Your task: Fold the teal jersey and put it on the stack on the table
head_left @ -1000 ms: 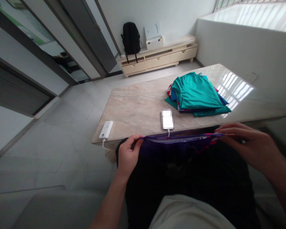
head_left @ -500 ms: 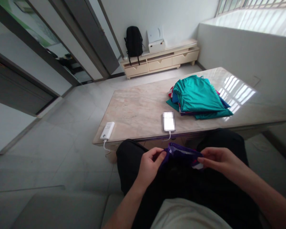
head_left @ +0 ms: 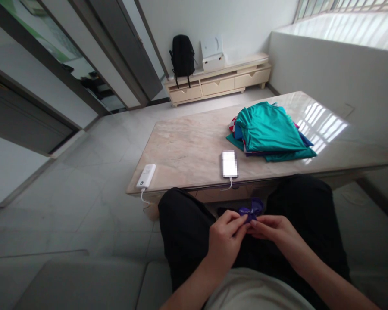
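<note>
Over my lap, both hands pinch a shiny purple plastic wrapper [head_left: 255, 206], which is gathered narrow at the middle. Two loops or flaps of it stick up beyond my fingertips. My left hand [head_left: 228, 234] is closed on its left side, thumb against fingers. From the right, my right hand [head_left: 274, 230] grips it with thumb and index finger. The fingertips of both hands almost meet, and they hide the wrapper's lower part.
Ahead stands a marble-topped table [head_left: 181, 142]. On it lie a pile of folded shirts [head_left: 268, 129], a phone [head_left: 229, 164] with a cable and a white power bank [head_left: 146, 175]. A black backpack [head_left: 183, 56] and a white box [head_left: 213, 62] rest on a low cabinet [head_left: 216, 86].
My hands have come together and slightly down. The wrapper, stretched wide between them before, is now bunched up at its middle. The table things have stayed put.
</note>
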Demonstrator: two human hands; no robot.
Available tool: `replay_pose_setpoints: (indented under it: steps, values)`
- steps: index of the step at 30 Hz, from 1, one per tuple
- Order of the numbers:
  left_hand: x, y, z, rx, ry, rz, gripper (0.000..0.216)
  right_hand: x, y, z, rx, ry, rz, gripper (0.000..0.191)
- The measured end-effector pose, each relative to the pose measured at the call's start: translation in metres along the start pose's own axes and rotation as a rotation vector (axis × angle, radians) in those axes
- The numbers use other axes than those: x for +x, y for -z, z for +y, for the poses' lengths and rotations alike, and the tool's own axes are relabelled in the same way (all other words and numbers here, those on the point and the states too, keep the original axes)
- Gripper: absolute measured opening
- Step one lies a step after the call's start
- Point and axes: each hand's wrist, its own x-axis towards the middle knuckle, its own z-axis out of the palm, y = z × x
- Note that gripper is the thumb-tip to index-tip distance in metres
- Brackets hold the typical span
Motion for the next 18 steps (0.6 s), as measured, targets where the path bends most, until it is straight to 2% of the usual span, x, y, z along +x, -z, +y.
replay_pose_setpoints:
  steps: [7, 18]
  values:
    - [-0.004, -0.003, -0.011, 0.156, -0.124, -0.022, 0.025, -0.001, -0.001, 0.007, -0.001, 0.003, 0.028, 0.053]
    - [0.001, 0.005, -0.02, 0.261, -0.271, 0.035, 0.026, 0.0, -0.007, 0.004, 0.007, -0.051, 0.005, 0.05]
